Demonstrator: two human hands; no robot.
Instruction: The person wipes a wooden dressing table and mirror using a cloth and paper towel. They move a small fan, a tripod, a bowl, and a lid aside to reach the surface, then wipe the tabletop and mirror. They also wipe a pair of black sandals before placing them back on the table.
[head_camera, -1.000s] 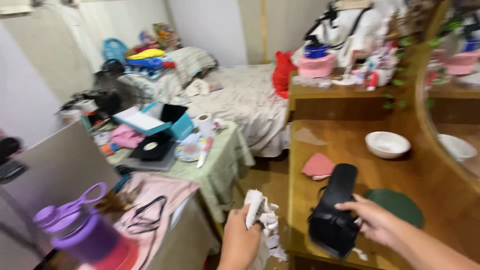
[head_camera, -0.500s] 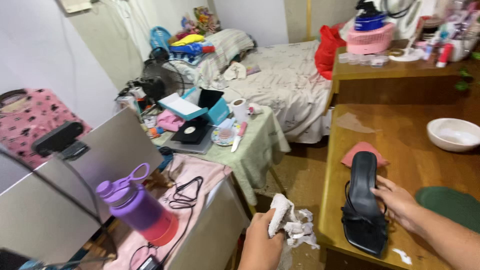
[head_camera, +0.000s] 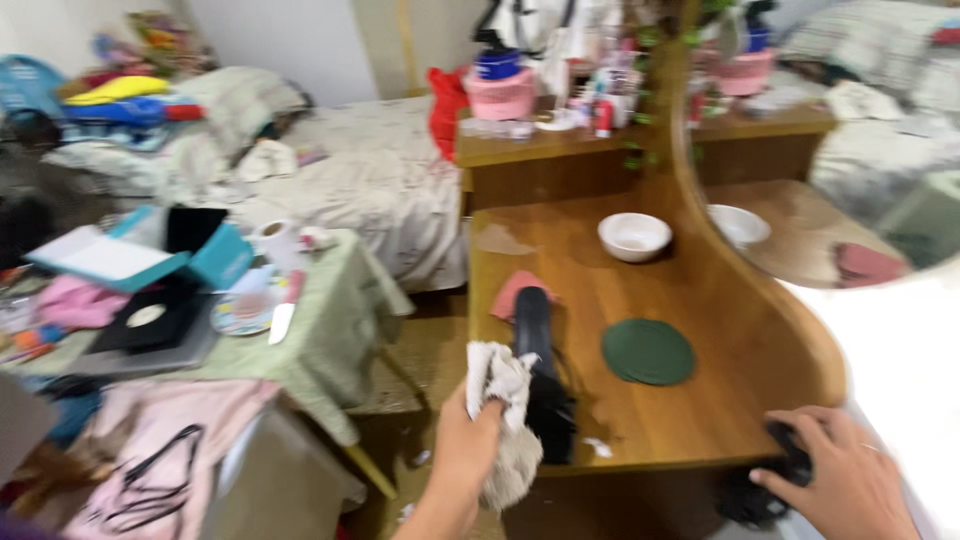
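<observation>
gripping the soft, light white rag (head_camera: 503, 400) bunched in our left hand (head_camera: 468, 450) against the stiff black sandal (head_camera: 540, 370) on the wooden dresser (head_camera: 600, 290), our right hand (head_camera: 845, 480) closes on something dark, perhaps its mate

Open teal box (head_camera: 205, 250) with white lid (head_camera: 95, 257) on green-clothed side table (head_camera: 330, 330), far left

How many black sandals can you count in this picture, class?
2. One black strappy sandal lies on the wooden dresser top beside the white rag in the left hand; another dark one, partly hidden, sits under the right hand.
</observation>
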